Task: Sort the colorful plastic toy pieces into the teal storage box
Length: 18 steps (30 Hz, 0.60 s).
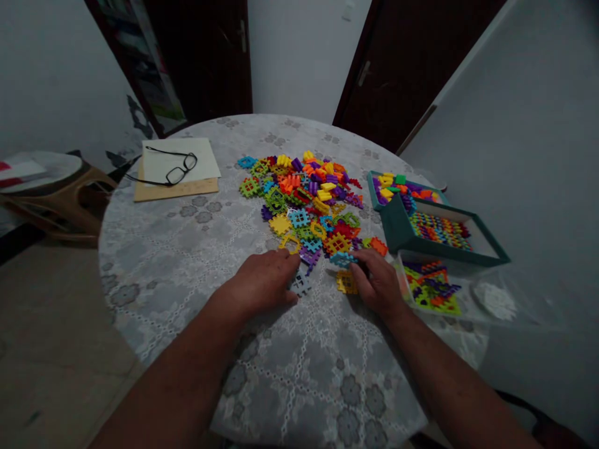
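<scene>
Near the front of a colourful pile of plastic pieces (306, 187), my left hand (264, 280) has its fingers closed on a grey square piece (300, 284). A purple piece (310, 257) and a yellow frame piece (291, 243) lie just beyond those fingertips. On the other side, my right hand (377, 280) pinches a light blue piece (342, 259) between thumb and fingers. Below the blue piece, a yellow windowed piece (346, 282) lies beside my right thumb. The two hands are apart, with bare cloth between them.
Black glasses (176, 173) rest on papers (201, 156) at the back left of the round table (187, 243). At the right stand a blue tray (373, 190), a green box (397, 224) of small pieces and a clear container (472, 321) holding flat pieces.
</scene>
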Tool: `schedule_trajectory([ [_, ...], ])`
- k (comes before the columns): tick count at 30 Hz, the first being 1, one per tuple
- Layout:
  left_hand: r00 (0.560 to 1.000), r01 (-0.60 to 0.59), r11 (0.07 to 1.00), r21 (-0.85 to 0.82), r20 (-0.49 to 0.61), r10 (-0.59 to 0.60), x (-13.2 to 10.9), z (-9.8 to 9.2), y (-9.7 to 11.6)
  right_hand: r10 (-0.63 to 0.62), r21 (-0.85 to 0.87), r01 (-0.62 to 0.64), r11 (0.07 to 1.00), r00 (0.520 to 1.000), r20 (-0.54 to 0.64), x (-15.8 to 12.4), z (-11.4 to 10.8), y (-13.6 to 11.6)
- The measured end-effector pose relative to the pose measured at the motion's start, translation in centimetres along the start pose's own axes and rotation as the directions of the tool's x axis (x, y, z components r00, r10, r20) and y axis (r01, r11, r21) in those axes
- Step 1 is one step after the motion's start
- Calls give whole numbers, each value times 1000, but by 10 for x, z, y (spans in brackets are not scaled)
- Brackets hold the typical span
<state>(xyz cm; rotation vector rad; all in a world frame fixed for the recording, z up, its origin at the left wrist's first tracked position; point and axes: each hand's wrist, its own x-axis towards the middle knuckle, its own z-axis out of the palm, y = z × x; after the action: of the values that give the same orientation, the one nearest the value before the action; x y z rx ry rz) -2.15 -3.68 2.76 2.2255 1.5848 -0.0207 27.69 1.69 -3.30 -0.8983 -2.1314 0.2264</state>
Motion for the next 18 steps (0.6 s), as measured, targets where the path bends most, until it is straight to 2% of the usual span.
schedule_trajectory([
  [3,1000,-21,998,-58,9,21,2,4,-2,-29,30,28,999,999,22,1,-2,-7],
  [6,996,-85,978,-189,-11,84,3,2,-10,-53,91,46,995,995,86,3,-3,-16],
  [10,985,-173,900,-399,-89,149,8,0,-15,-7,202,-15,979,994,105,2,-2,-23],
  [13,975,-184,844,-504,-200,93,15,4,-8,67,289,-92,953,993,94,1,1,-23],
  [16,972,-205,805,-556,-212,101,22,11,5,97,349,-118,930,992,79,1,2,-22],
  [18,969,-217,790,-574,-225,102,25,18,12,73,355,-96,930,994,77,3,1,-21],
])
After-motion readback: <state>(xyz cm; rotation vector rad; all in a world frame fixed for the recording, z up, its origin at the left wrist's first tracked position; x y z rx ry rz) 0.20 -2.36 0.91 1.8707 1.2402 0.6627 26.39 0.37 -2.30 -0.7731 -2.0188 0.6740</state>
